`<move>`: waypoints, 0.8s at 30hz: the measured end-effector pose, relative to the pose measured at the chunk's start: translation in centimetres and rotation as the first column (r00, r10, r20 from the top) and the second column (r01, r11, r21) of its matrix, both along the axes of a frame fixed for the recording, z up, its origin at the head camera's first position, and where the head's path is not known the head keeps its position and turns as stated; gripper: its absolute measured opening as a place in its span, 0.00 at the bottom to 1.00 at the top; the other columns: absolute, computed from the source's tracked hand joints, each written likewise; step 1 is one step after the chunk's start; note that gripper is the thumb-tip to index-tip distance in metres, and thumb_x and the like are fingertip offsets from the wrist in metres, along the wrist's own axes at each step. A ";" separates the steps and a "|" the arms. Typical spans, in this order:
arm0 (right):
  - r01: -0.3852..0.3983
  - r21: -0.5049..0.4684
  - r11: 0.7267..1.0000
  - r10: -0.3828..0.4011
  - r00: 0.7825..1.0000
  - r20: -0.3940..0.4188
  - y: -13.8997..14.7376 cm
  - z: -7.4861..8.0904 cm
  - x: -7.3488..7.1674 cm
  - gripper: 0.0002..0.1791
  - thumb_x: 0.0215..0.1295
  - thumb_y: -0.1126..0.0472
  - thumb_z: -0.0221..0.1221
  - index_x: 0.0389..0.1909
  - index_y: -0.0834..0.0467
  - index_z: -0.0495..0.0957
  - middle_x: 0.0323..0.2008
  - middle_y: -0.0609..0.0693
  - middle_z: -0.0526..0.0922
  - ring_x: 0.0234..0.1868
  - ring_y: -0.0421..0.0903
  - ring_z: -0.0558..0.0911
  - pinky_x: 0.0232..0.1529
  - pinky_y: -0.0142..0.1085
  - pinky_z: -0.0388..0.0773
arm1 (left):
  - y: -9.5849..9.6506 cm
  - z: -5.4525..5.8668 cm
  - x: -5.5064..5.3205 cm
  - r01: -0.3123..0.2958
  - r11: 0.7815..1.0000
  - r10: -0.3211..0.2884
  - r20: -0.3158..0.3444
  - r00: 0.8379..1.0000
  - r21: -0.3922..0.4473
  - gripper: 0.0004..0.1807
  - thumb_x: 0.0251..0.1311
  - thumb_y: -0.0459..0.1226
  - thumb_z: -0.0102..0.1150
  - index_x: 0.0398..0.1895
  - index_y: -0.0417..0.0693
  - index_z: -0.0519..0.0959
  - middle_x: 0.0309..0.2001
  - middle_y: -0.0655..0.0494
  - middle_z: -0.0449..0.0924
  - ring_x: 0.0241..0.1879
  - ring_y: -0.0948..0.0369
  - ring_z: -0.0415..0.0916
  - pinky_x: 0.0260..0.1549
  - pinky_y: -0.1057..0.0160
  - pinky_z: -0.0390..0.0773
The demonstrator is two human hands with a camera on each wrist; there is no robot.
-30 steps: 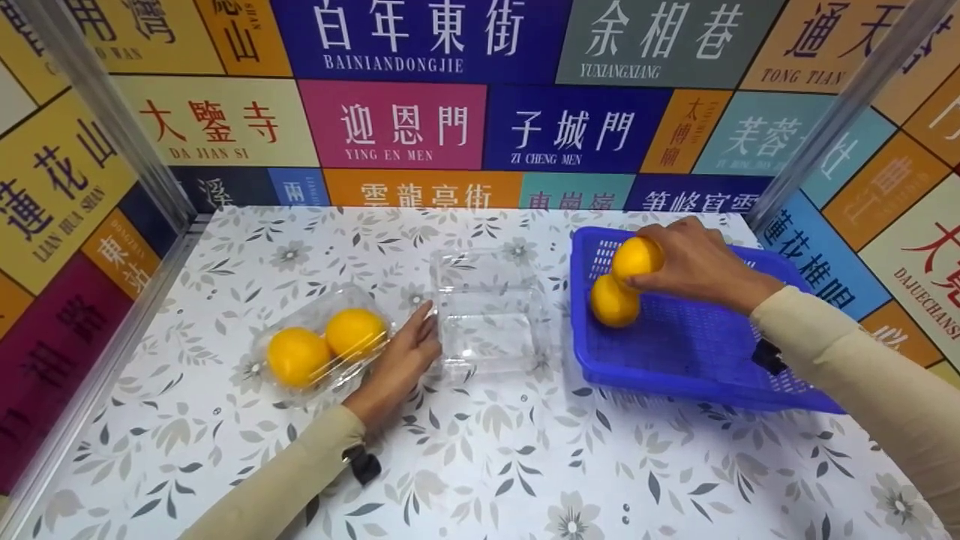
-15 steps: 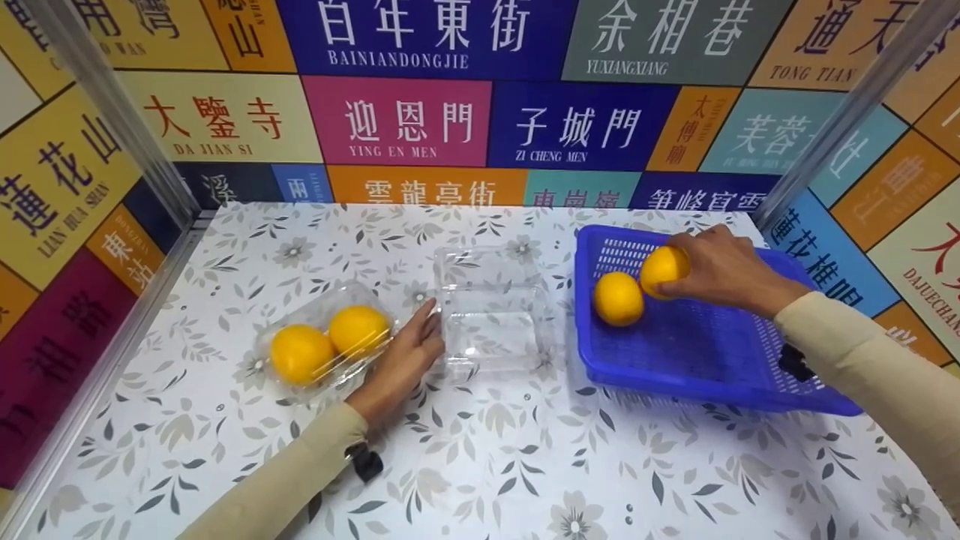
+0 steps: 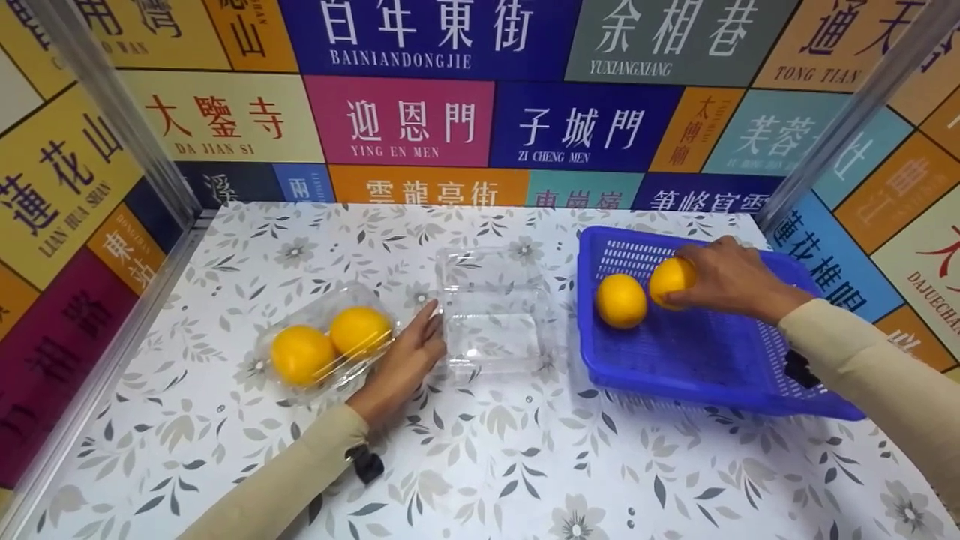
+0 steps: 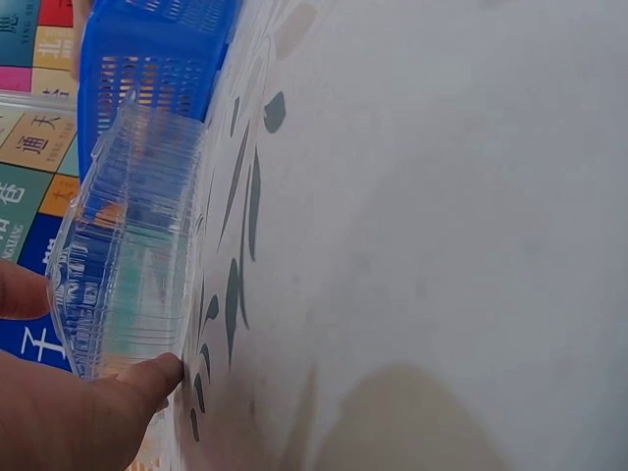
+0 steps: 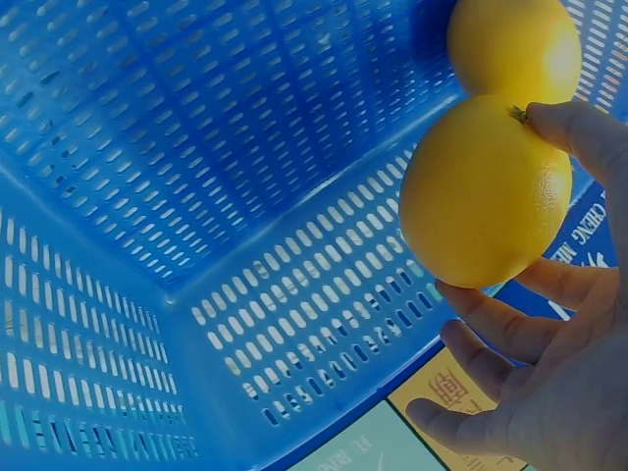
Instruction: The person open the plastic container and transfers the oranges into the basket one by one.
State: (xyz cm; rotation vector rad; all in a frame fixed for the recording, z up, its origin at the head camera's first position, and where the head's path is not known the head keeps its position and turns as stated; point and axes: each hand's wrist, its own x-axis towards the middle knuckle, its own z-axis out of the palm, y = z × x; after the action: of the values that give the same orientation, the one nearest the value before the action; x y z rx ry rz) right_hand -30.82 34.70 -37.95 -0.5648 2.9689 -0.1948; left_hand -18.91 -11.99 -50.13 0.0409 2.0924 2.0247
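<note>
My right hand (image 3: 739, 277) pinches an orange (image 3: 671, 283) between thumb and fingertips, inside the blue basket (image 3: 675, 394). In the right wrist view the thumb lies by the stem end of this held orange (image 5: 481, 196). A second orange (image 3: 621, 301) rests in the basket's left part, just beside it. My left hand (image 3: 401, 367) touches the left side of an unfolded clear plastic box (image 3: 491, 337), fingers fairly straight. In the left wrist view the fingers lie against the near side of that clear box (image 4: 137, 245). No fruit shows inside it.
To the left of my left hand lies another clear plastic box (image 3: 337, 296) with two oranges (image 3: 302, 354) in it. All stands on a table with a floral cover (image 3: 465, 465). Printed panels (image 3: 397, 124) wall the back and sides, with metal posts at the corners.
Inside the basket, my right hand has carried its orange to the right and slightly down, away from the other orange. The left hand stays by the clear box.
</note>
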 end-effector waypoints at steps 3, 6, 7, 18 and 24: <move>0.006 0.003 1.000 -0.006 1.000 0.010 0.3 -0.4 0.2 0.44 0.65 0.34 0.74 0.65 0.66 0.80 0.49 0.62 0.88 0.52 0.69 0.74 0.52 0.69 0.71 | 0.1 -0.1 -0.1 -0.005 1.000 0.005 -0.018 1.000 -0.014 0.45 0.78 0.37 0.52 0.93 0.55 0.46 0.89 0.49 0.52 0.86 0.51 0.54 0.85 0.48 0.53; 0.014 0.013 1.000 -0.014 1.000 0.021 0.5 -0.6 0.2 0.45 0.65 0.34 0.74 0.67 0.67 0.80 0.51 0.63 0.88 0.53 0.69 0.74 0.53 0.71 0.71 | 0.1 -0.1 -0.2 -0.010 1.000 0.010 -0.020 1.000 -0.022 0.45 0.77 0.37 0.52 0.93 0.53 0.47 0.89 0.48 0.53 0.86 0.51 0.54 0.85 0.49 0.53; 0.016 0.016 1.000 -0.016 0.999 0.027 0.5 -0.7 0.1 0.45 0.65 0.34 0.73 0.67 0.67 0.80 0.52 0.64 0.88 0.53 0.69 0.73 0.54 0.71 0.71 | 0.1 0.0 -0.1 -0.011 1.000 0.010 -0.016 1.000 -0.022 0.45 0.77 0.37 0.53 0.93 0.54 0.47 0.89 0.49 0.53 0.86 0.51 0.54 0.85 0.49 0.53; -0.020 0.056 0.998 0.020 1.000 0.009 0.5 -1.6 -0.2 0.44 0.62 0.34 0.75 0.65 0.66 0.81 0.50 0.64 0.88 0.52 0.69 0.75 0.50 0.71 0.73 | 0.0 -0.2 -0.2 -0.006 1.000 0.005 -0.021 1.000 -0.021 0.44 0.79 0.38 0.52 0.93 0.54 0.46 0.89 0.48 0.52 0.86 0.50 0.54 0.85 0.49 0.53; -0.016 0.067 0.998 0.012 0.998 0.065 0.4 -2.3 -0.1 0.44 0.64 0.36 0.74 0.67 0.66 0.80 0.54 0.66 0.87 0.55 0.70 0.74 0.54 0.74 0.70 | 0.0 0.0 -0.3 -0.009 1.000 0.009 -0.023 1.000 -0.021 0.44 0.78 0.38 0.52 0.92 0.53 0.47 0.89 0.48 0.53 0.86 0.50 0.55 0.85 0.49 0.53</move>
State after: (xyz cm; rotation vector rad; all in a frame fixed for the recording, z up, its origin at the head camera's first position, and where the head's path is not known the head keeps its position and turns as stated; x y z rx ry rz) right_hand -30.87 35.10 -40.21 -0.5596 2.8956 -0.1086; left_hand -19.18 -11.97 -50.16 0.0513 2.1314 2.0160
